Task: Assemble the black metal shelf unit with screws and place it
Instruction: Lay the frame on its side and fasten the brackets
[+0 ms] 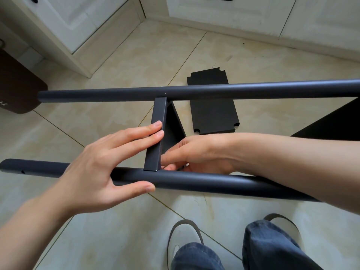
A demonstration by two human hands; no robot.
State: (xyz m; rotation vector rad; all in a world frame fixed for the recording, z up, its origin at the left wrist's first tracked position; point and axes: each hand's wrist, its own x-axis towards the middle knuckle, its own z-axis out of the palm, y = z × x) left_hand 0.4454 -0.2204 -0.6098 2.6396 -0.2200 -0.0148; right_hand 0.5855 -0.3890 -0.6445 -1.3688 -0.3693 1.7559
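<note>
- We look down at a partly built black metal shelf unit (158, 133), held above a glossy beige tiled floor (136, 55).
- Two round, matte black tubes run across the view: the far tube (214, 91) and the near tube (204, 181), which has a small hole near its left end.
- A flat, rectangular shelf panel stands on edge between the tubes; its narrow folded rim faces us, touching both tubes.
- Our left hand (101, 162) is spread, its fingers straight: the fingertips (157, 129) press on the panel's rim, and the thumb lies along the near tube.
- Our right hand (194, 152) reaches in behind the panel, just above the near tube. Its fingers are bunched at the corner where panel meets tube; we cannot tell whether they pinch anything.
- A second loose shelf panel (212, 106) lies flat on the floor beyond the far tube, smooth and matte, with round notches cut at its corners.
- White panelled cabinets (78, 22) line the floor's far edge.
- A dark brown rounded object (17, 88) sits at the left.
- Blue denim trouser legs (268, 248) and grey-strapped slippers (183, 232) show at the bottom.
</note>
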